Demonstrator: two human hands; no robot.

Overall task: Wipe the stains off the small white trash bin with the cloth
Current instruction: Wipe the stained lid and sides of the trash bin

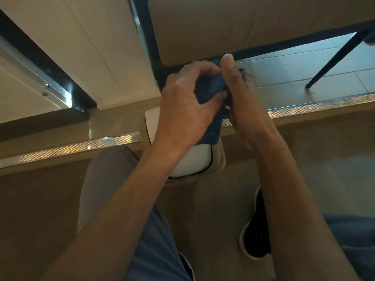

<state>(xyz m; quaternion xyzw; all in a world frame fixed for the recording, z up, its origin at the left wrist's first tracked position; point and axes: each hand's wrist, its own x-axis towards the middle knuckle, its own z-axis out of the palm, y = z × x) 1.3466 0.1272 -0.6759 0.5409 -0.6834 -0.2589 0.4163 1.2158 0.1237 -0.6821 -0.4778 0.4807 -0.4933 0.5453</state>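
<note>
Both my hands, left & right, grasp the blue cloth, bunching it above the bin, prob. to refold.

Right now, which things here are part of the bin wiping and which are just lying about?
Job: dark blue cloth, in the grip of both the left hand and right hand; small white plastic trash bin.
Lying about: black chair leg; black shoe.
</note>
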